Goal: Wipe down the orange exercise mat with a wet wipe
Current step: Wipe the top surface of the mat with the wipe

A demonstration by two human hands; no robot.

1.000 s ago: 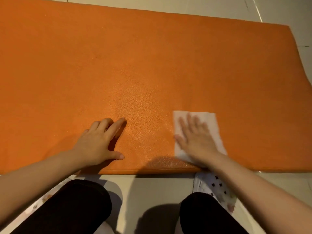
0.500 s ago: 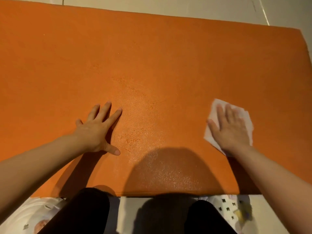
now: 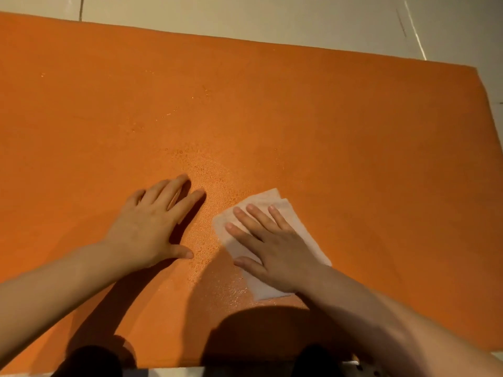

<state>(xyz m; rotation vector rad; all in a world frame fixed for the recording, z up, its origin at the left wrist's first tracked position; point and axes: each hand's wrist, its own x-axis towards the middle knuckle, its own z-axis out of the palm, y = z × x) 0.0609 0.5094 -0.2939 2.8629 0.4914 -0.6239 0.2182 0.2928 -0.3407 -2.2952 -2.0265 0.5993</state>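
The orange exercise mat lies flat on the floor and fills most of the view. A white wet wipe lies on it near the front middle. My right hand presses flat on the wipe with straight, spread fingers, covering its centre. My left hand rests flat on the bare mat just left of the wipe, fingers straight and holding nothing. A damp, shiny patch shows on the mat between and beyond the two hands.
Pale floor tiles run along the mat's far edge and right side. My dark-clad knees sit at the mat's near edge. A patterned white thing peeks out at the bottom right.
My right hand has slid the wipe leftward, from the right part of the mat to beside my left hand. The left hand has stayed flat on the mat. The view has shifted forward.
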